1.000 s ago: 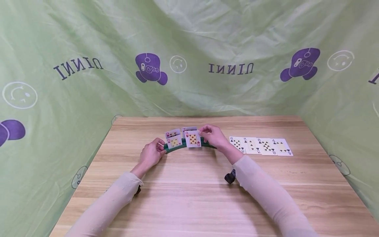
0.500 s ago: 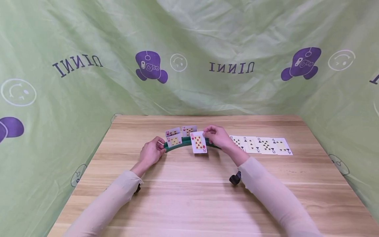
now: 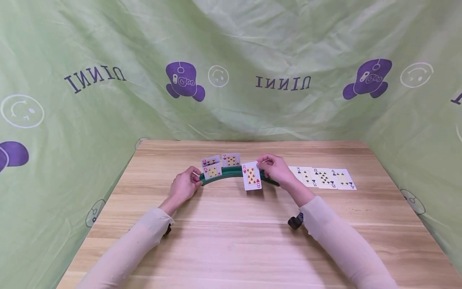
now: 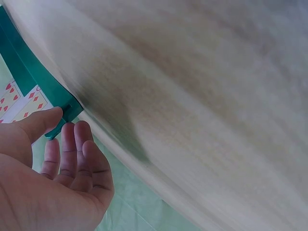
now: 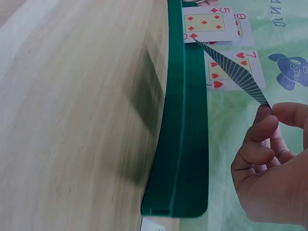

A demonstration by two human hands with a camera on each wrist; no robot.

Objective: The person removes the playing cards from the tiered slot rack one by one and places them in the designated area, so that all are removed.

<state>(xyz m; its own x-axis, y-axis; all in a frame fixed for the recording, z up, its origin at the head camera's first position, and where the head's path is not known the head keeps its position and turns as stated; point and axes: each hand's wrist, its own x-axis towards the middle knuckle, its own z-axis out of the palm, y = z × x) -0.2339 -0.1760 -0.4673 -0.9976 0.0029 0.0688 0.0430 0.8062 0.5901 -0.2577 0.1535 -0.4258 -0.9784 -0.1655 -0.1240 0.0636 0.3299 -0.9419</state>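
Observation:
My left hand (image 3: 185,186) pinches the left end of a curved green card holder (image 3: 231,171), thumb on one side and fingers on the other. The right hand (image 3: 279,171) pinches the eight of hearts (image 3: 251,176) by its upper right corner. That card hangs tilted in front of the holder; its striped back (image 5: 236,70) shows in the right wrist view. In the holder's front slot stands the five of diamonds (image 3: 212,171). Behind it are the nine of hearts (image 3: 211,161), partly covered, and the seven of hearts (image 3: 231,160).
Right of the holder, an overlapping row of black-suit cards lies face up: a three (image 3: 305,176), an eight (image 3: 323,178) and a four (image 3: 344,179). My right hand covers the row's left end. Green printed cloth (image 3: 231,116) hangs behind the wooden table (image 3: 231,241).
My right hand has moved right along the holder and slightly down with the eight of hearts, uncovering the seven of hearts. It now hides the row's leftmost card. The left hand stays put.

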